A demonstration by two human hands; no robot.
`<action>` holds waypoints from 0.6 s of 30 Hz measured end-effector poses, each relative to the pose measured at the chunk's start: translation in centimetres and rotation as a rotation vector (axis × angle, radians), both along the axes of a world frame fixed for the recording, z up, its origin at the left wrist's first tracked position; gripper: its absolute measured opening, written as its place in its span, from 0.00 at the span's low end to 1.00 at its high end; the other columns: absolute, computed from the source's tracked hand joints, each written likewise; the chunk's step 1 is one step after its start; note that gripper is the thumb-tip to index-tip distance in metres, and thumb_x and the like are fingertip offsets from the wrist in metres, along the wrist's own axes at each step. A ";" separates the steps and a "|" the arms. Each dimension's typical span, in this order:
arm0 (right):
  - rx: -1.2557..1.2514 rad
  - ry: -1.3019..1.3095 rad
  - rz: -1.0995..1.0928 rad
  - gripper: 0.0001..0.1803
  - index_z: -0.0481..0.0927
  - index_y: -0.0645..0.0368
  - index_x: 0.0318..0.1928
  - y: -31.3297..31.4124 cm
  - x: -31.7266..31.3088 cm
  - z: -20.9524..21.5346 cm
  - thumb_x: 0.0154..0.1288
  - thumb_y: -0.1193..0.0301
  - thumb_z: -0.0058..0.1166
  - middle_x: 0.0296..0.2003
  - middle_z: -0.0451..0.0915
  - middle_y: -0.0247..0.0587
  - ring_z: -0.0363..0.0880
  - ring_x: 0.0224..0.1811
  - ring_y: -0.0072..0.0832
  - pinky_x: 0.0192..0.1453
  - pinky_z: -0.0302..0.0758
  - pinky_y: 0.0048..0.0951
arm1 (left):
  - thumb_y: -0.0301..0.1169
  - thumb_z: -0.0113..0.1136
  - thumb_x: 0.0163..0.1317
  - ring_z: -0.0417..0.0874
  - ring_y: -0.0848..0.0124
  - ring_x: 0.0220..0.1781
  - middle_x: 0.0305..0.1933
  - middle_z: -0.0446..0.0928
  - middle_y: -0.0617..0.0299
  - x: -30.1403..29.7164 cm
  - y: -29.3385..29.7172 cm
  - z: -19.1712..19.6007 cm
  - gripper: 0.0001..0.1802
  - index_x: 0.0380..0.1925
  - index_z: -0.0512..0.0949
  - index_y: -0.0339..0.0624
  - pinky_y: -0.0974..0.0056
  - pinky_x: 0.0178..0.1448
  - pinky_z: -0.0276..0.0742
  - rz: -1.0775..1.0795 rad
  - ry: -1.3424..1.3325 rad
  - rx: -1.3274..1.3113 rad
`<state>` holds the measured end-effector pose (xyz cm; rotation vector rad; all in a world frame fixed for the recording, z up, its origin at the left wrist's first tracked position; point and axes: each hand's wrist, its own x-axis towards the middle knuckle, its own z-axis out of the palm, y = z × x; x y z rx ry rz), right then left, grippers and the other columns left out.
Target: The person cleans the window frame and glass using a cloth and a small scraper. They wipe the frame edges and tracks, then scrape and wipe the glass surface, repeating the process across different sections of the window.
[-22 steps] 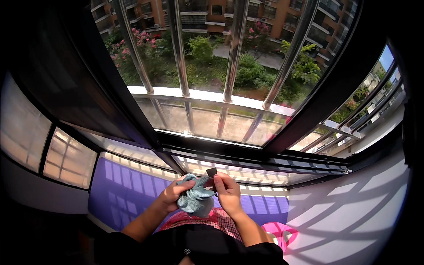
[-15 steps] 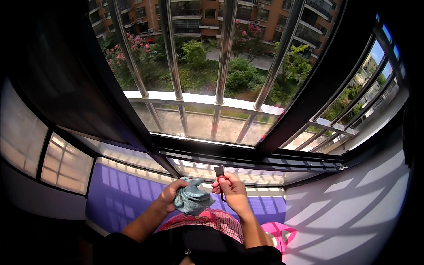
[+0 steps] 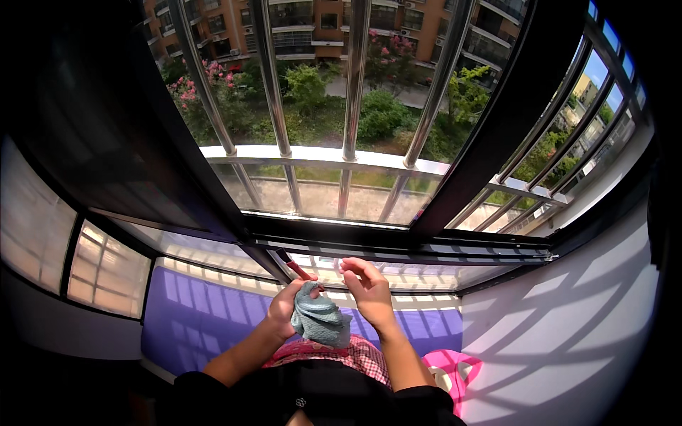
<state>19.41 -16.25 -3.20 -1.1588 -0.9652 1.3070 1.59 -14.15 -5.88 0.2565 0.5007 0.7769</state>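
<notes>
Tool (image 3: pixel 299 271) crosses to the left fingers (image 3: pixel 289 294), leaving the right fingers (image 3: pixel 361 267) bare

A moment ago the small red-handled, dark-ended tool stood upright in the right fingers, apart from the cloth (image 3: pixel 321 321). Now it juts up just beyond the left fingers, tilted with its dark end to the upper left, and its lower end is hidden by the grip or the cloth. The left fingers are closed around it and the bunched grey-green cloth together; the cloth hangs below and to their right.

The right fingers hold nothing visible: thumb and forefinger stand loosely curled with a gap between them, near the tool but not touching it, to the right of the cloth. As I judge it, this frees the right side to handle something, while the left now has to manage two things in one grip.

Ahead of both sets of fingers runs the black window frame (image 3: pixel 387 250), with metal bars (image 3: pixel 353 85) beyond the glass. Beneath them lies a purple mat (image 3: pixel 206 319) striped with shadow; a pink item (image 3: pixel 455 370) sits below and to the right of the right fingers.

No brand, label or writing can be read on the tool, cloth or mat.
</notes>
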 end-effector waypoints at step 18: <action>0.248 -0.371 0.154 0.40 0.55 0.61 0.66 -3.0 -5.2 -1.8 0.56 0.75 0.62 0.56 0.68 0.50 0.70 0.57 0.34 0.62 0.65 0.33 | 0.34 0.45 0.65 0.69 0.67 0.57 0.50 0.70 0.61 -1.7 -1.4 -0.4 0.16 0.51 0.69 0.42 0.60 0.63 0.63 0.322 0.070 0.202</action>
